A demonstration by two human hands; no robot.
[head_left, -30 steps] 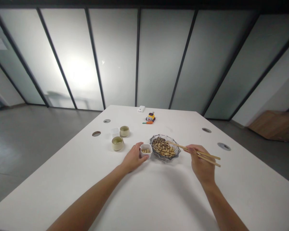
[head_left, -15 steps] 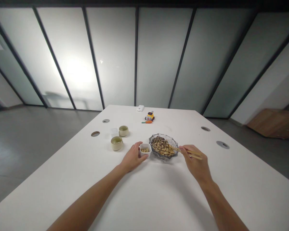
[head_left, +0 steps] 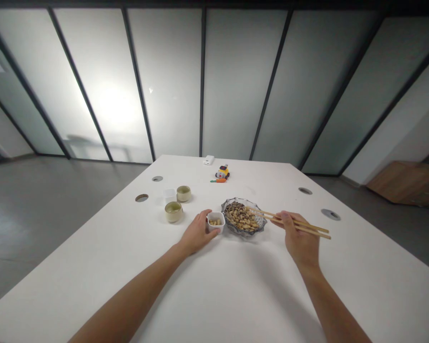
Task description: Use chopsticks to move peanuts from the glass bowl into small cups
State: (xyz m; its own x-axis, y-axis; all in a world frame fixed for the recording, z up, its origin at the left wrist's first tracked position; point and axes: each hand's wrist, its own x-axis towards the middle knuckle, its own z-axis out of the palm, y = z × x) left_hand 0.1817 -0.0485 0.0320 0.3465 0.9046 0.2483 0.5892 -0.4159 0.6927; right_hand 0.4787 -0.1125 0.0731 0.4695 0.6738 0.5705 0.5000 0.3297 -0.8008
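Observation:
My left hand (head_left: 197, 233) curls round the near left side of a small white square cup (head_left: 215, 221) with a few pale nuts in it. Just right of the cup stands a glass bowl (head_left: 243, 217) full of mixed seeds and nuts. My right hand (head_left: 299, 238) grips a pair of wooden chopsticks (head_left: 289, 223), whose tips reach over the bowl's middle while the back ends point right. I cannot make out anything between the tips.
Two greenish ceramic cups (head_left: 174, 212) (head_left: 183, 193) and a small white box (head_left: 169, 195) stand left of the bowl. A toy car (head_left: 222, 172), an orange piece (head_left: 218, 181) and a white block (head_left: 208, 160) lie at the table's far end. Round cable holes (head_left: 142, 197) (head_left: 331, 215) dot the white table (head_left: 236, 286).
The chopsticks dipped steeply into the bowl half a second ago; now my right hand has drawn back to the right and the sticks lie flatter over the bowl. My left hand stayed on the cup.

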